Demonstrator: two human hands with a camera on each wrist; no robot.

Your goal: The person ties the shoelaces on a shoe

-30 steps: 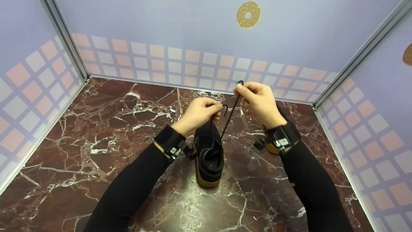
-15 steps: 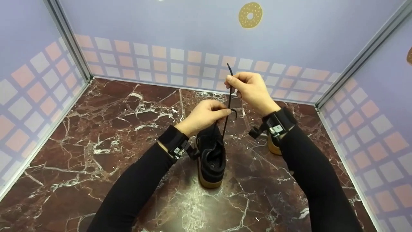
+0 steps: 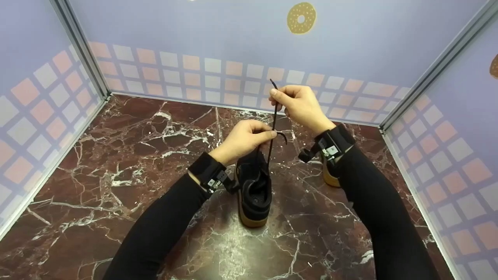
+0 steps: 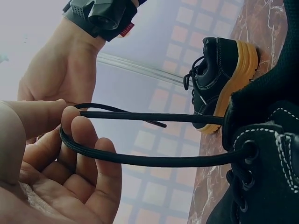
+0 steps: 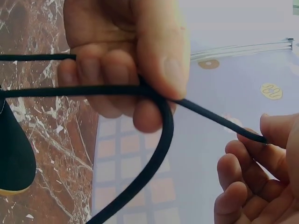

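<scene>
A black low shoe (image 3: 255,204) with a tan sole stands on the table, heel toward me. Above its front, my left hand (image 3: 247,138) pinches one black shoelace between thumb and fingers, and the lace's short tail (image 3: 284,137) curls out to the right. Higher up and to the right, my right hand (image 3: 299,105) pinches the other shoelace (image 3: 274,120). That lace runs taut from the shoe, passing close by the left fingertips, and its tip pokes above the right fingers. White-stitched eyelets (image 4: 251,150) show in the left wrist view. The left hand partly covers the toe.
A second black shoe (image 4: 224,74), its laces tied, stands to the right; my right forearm hides most of it in the head view. The brown marbled tabletop (image 3: 155,155) is bounded by lilac panels (image 3: 233,31) at the back and both sides.
Since a second ago my right hand has moved left, bringing its lace near my left hand, and the lace tip now sticks up. My left hand has shifted slightly right.
</scene>
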